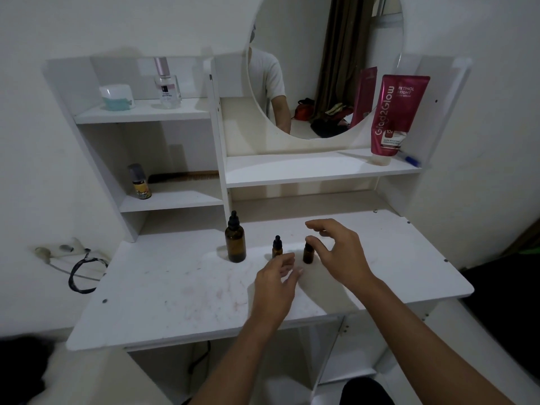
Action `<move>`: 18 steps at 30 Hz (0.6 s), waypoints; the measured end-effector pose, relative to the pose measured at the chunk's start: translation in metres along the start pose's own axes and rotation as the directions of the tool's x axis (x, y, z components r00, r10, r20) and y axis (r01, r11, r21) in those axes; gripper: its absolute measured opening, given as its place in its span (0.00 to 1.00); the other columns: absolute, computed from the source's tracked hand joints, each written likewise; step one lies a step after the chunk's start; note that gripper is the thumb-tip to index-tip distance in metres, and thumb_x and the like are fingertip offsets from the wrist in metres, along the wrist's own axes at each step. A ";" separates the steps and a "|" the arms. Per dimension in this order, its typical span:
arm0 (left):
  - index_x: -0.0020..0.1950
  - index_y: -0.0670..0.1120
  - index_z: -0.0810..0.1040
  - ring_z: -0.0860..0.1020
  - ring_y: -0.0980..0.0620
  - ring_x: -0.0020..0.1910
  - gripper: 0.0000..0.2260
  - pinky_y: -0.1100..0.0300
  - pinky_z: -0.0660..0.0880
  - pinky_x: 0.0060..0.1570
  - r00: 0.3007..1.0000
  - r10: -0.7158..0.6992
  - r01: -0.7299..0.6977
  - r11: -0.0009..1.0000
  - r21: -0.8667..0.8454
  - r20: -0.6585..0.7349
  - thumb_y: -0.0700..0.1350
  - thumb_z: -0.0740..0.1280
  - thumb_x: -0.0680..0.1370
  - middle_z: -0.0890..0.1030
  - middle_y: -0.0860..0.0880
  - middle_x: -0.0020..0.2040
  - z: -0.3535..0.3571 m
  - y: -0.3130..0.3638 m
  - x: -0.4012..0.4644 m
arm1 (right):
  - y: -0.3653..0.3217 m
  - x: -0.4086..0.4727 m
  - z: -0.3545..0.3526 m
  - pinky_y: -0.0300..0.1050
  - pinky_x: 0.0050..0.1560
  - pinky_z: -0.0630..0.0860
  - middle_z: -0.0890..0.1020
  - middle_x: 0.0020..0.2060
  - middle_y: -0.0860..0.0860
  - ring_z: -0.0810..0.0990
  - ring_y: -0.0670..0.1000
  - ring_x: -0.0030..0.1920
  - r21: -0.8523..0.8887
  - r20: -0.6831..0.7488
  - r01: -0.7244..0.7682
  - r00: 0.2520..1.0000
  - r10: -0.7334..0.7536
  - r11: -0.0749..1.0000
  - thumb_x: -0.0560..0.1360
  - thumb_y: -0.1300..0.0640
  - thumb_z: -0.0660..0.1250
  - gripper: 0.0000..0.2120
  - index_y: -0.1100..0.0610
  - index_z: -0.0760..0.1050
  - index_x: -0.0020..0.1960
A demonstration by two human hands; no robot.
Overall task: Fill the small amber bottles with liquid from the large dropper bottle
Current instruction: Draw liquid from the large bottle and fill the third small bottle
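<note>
Head view: large dropper bottle (235, 238) stands capped beside two small amber bottles (307, 252) on the worktop (163, 290); left hand (276, 283) and right hand (340, 249), grips spread and empty, bracket them, presumably for uncapping.

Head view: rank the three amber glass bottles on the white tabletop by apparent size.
1. Large amber dropper bottle, clearly largest.
2-3. The left small amber bottle and right small amber bottle look alike; hands partly hide both, so I won't rank them.
</note>
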State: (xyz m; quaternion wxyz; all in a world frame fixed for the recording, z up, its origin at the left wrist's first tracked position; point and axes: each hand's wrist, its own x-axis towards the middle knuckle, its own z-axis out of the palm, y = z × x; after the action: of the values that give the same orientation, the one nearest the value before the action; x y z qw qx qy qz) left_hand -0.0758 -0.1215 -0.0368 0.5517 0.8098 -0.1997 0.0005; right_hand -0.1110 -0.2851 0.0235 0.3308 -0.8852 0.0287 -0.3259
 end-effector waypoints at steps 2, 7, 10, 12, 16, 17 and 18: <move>0.63 0.52 0.80 0.82 0.60 0.52 0.15 0.60 0.81 0.57 0.999 -0.016 0.015 1.000 -0.025 -0.042 0.51 0.74 0.77 0.84 0.56 0.56 -0.019 -0.004 -0.004 | -0.009 0.005 0.006 0.44 0.59 0.81 0.85 0.57 0.47 0.83 0.48 0.55 0.009 -0.008 0.022 1.000 -0.022 1.000 0.78 0.57 0.74 0.14 0.53 0.82 0.63; 0.59 0.54 0.77 0.80 0.59 0.48 0.15 0.70 0.76 0.45 0.965 -0.054 0.055 0.998 -0.003 -0.256 0.52 0.76 0.75 0.81 0.57 0.52 -0.069 -0.014 -0.004 | -0.040 0.021 0.029 0.48 0.58 0.82 0.86 0.55 0.48 0.83 0.47 0.54 0.065 0.038 0.026 0.999 -0.028 0.998 0.78 0.54 0.74 0.14 0.53 0.83 0.63; 0.60 0.54 0.72 0.78 0.54 0.52 0.21 0.67 0.76 0.51 0.940 -0.074 0.082 0.997 0.011 -0.333 0.50 0.78 0.73 0.77 0.54 0.58 -0.089 -0.022 0.006 | -0.059 0.035 0.046 0.45 0.59 0.81 0.85 0.56 0.47 0.83 0.46 0.56 0.095 0.102 0.023 0.994 -0.033 0.995 0.79 0.51 0.73 0.15 0.53 0.82 0.65; 0.65 0.53 0.71 0.77 0.52 0.58 0.27 0.60 0.77 0.59 0.937 -0.110 0.119 0.993 0.008 -0.331 0.50 0.79 0.72 0.76 0.52 0.63 -0.096 -0.029 0.015 | -0.071 0.044 0.058 0.42 0.61 0.80 0.85 0.58 0.47 0.82 0.45 0.57 0.123 0.154 0.004 0.988 -0.023 0.992 0.79 0.51 0.73 0.17 0.53 0.80 0.67; 0.73 0.50 0.69 0.75 0.49 0.66 0.31 0.53 0.75 0.65 0.963 -0.161 0.182 0.980 0.080 -0.217 0.53 0.77 0.73 0.75 0.51 0.70 -0.093 -0.035 0.031 | -0.091 0.061 0.079 0.38 0.61 0.79 0.85 0.58 0.47 0.83 0.45 0.57 0.205 0.261 -0.073 0.965 0.018 0.976 0.79 0.52 0.73 0.18 0.55 0.80 0.67; 0.73 0.50 0.70 0.76 0.49 0.65 0.30 0.53 0.74 0.64 0.967 -0.156 0.178 0.979 0.099 -0.200 0.53 0.76 0.74 0.76 0.52 0.69 -0.091 -0.036 0.035 | -0.093 0.064 0.083 0.36 0.60 0.79 0.85 0.56 0.47 0.83 0.44 0.56 0.217 0.268 -0.091 0.963 0.030 0.972 0.79 0.53 0.73 0.17 0.55 0.80 0.66; 0.71 0.50 0.71 0.77 0.49 0.64 0.27 0.55 0.74 0.63 0.969 -0.149 0.172 0.979 0.109 -0.195 0.52 0.75 0.76 0.78 0.52 0.67 -0.090 -0.037 0.037 | -0.095 0.067 0.087 0.33 0.57 0.79 0.86 0.54 0.47 0.83 0.44 0.54 0.220 0.264 -0.106 0.963 0.045 0.970 0.79 0.54 0.73 0.15 0.55 0.81 0.65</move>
State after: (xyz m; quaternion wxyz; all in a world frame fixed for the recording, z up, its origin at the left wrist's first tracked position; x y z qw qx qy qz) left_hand -0.0098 -0.0414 -0.0260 0.5141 0.8528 -0.0807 0.0439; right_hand -0.0220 -0.1793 0.0690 0.4450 -0.8735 -0.0187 -0.1964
